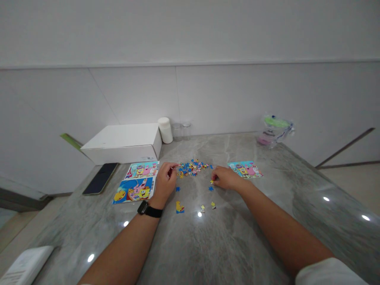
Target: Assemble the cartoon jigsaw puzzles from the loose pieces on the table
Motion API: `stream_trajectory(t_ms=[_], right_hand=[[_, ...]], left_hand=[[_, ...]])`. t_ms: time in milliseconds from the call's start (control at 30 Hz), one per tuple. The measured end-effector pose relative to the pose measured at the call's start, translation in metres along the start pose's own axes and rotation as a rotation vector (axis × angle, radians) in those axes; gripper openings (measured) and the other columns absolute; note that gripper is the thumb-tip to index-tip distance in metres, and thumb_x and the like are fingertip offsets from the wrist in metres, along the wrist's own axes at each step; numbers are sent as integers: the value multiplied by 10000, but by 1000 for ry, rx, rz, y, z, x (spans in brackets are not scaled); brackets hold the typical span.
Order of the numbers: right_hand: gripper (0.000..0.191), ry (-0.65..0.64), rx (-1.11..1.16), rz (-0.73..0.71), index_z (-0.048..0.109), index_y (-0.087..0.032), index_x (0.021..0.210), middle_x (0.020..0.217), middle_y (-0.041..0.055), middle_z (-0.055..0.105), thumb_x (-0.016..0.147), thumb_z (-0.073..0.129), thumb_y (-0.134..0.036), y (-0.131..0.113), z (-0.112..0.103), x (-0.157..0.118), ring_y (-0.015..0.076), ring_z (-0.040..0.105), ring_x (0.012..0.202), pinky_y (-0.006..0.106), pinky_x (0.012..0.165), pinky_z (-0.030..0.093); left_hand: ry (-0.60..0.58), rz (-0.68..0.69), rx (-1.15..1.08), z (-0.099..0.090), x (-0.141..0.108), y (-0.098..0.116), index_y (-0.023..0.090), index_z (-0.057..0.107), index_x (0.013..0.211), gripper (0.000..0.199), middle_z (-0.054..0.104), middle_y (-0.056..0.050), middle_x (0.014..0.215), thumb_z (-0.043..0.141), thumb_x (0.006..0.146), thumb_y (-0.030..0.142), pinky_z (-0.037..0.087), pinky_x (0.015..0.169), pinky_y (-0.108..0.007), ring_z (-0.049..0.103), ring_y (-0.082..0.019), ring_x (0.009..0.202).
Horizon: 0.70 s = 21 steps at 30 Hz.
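A loose pile of small, colourful puzzle pieces (192, 168) lies on the grey marbled table. At its left edge is my left hand (166, 178), fingers closed, with a black watch on the wrist; what it holds, if anything, is too small to name. Right of the pile, my right hand (224, 177) pinches a small yellow puzzle piece (211, 182). Just below that hand lies a blue piece (211, 189). Another blue piece (177, 189) sits near my left hand. Closer to me are a joined yellow, L-shaped group (179, 207) and two small yellowish pieces (202, 208).
Two cartoon picture sheets (136, 190) lie at left, another card (245, 169) at right. Behind stand a white box (124, 142), a white bottle (165, 130) and two clear jars (181, 132). A phone (101, 179) rests far left, a plastic bag (274, 130) back right.
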State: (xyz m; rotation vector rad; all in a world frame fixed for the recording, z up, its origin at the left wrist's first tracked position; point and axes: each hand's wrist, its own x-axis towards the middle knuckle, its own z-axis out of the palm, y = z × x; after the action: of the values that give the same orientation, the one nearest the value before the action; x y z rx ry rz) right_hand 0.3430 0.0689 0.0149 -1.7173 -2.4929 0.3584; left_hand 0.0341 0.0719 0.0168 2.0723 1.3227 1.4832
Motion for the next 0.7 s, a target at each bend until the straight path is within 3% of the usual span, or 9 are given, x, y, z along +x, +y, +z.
stream_trajectory(t_ms=[200,400,533,700], right_hand=[[96,-8,103,-3,747,-227,868,929,39,776,806,718,-160,-2,-2,0,200,699,840,269,736,477],[124,14,432,-50,686,-202,866,796,-11,715,772,634,-139,-6,-11,-4,153,644,732,245,682,460],[129,65,674,-95,650,-196,888,770,-27,659,767,612,-222,-7,-16,-14,137,600,704,243,668,465],[169,96,831,-62,661,-188,897,784,-15,658,770,641,-297,-12,-9,-31,145,604,728,263,693,481]], left_hand=[[45,9,-30,-12,7,28,230,704,1019,160,685,-49,985,545,1002,229,518,772,-315,650,-195,914],[-270,181,-21,-22,3,82,246,716,1082,198,711,-64,1036,556,979,190,539,795,-337,663,-203,925],[-504,266,30,-19,-29,109,270,725,1108,213,731,-73,1093,557,998,199,527,986,-420,670,-246,1076],[-696,334,198,1,-78,124,266,728,1147,218,705,-98,1089,655,949,213,516,907,-440,639,-284,1035]])
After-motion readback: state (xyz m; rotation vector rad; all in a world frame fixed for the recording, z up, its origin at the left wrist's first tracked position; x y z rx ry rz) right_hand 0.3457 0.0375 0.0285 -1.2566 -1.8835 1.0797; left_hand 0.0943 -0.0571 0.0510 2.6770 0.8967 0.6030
